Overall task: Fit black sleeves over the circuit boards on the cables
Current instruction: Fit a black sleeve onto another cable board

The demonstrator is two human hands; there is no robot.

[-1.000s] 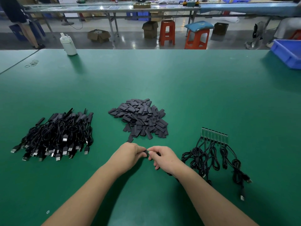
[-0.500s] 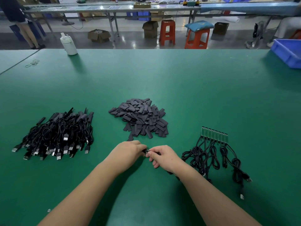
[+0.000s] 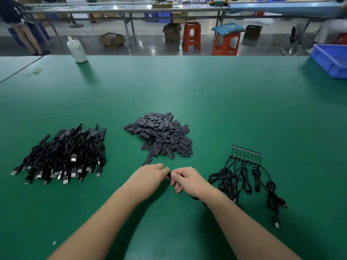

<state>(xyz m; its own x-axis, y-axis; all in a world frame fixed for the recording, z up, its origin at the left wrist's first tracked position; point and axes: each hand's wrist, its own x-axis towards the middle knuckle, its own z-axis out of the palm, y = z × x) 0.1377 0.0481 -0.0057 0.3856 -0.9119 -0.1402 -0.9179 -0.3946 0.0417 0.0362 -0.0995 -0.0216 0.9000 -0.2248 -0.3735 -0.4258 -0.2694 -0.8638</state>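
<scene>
My left hand (image 3: 150, 176) and my right hand (image 3: 185, 180) meet fingertip to fingertip low in the middle of the green table (image 3: 225, 102). Between them shows a small black sleeve (image 3: 169, 174), pinched by my left hand. My right hand pinches the cable end at the sleeve; that cable (image 3: 196, 198) trails back under my right wrist. A pile of flat black sleeves (image 3: 161, 134) lies just beyond my hands. To the right lies a row of cables with bare circuit boards (image 3: 246, 154). A heap of sleeved cables (image 3: 63, 156) lies at the left.
A white bottle (image 3: 77, 50) stands at the table's far left edge, rubber bands (image 3: 35, 71) near it. A blue bin (image 3: 330, 60) sits at the far right edge. Stools, boxes and another bench lie beyond the table.
Both hands stay together at the same spot; my fingers have shifted slightly around the sleeve and cable end. The piles have not moved.
</scene>
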